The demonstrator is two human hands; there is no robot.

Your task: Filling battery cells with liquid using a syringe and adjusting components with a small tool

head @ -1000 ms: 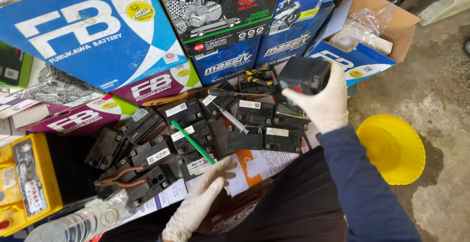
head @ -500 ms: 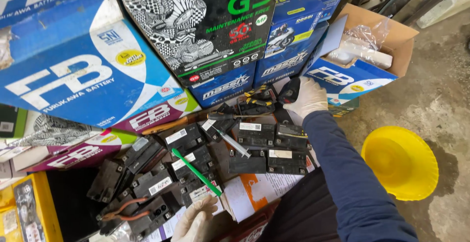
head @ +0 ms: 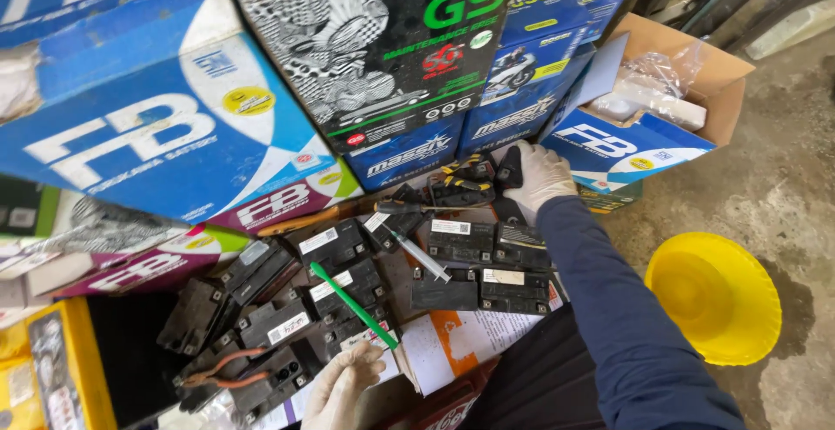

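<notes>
The open cardboard box (head: 687, 91) holds plastic-wrapped parts. The right hand (head: 539, 178) grasps a small black battery (head: 509, 169) beside stacked cartons; the left hand (head: 344, 386) hangs released near the green stick (head: 352, 304).

Your right hand (head: 541, 180) reaches to the far edge of the cluster of small batteries (head: 474, 260), its grip on one battery (head: 511, 167) at the foot of the stacked cartons (head: 383, 56). The open carton (head: 661, 126) sits just right of that hand, with the funnel (head: 713, 295) on the floor nearer you and further right. Your left hand (head: 344, 386) hovers at the near edge (just below the screwdriver (head: 352, 306) lying across the batteries). A syringe (head: 417, 256) lies across the middle batteries, and pliers (head: 459, 188) rest just left of your right hand.
</notes>
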